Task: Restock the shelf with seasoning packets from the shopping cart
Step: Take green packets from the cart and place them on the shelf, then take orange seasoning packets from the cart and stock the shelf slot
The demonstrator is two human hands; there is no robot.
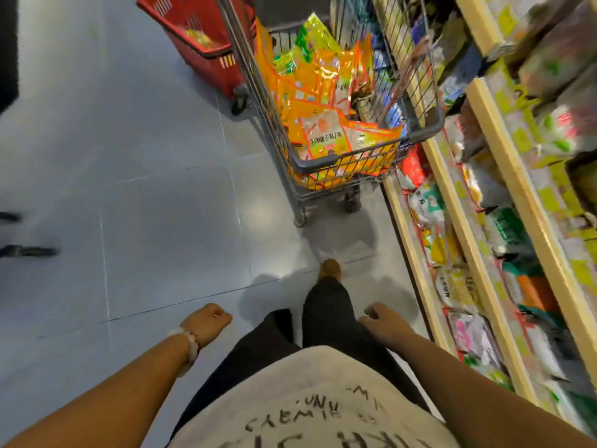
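Both grips, left hand (209,321) and right hand (381,320), hang empty near glossy orange seasoning packets (326,137).

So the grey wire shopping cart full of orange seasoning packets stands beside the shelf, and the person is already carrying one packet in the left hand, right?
Not quite. The head view shows the left hand holding nothing, its fingers only loosely curled; the right hand holds nothing either. The rest stands: the grey wire shopping cart full of orange seasoning packets stands beside the shelf.
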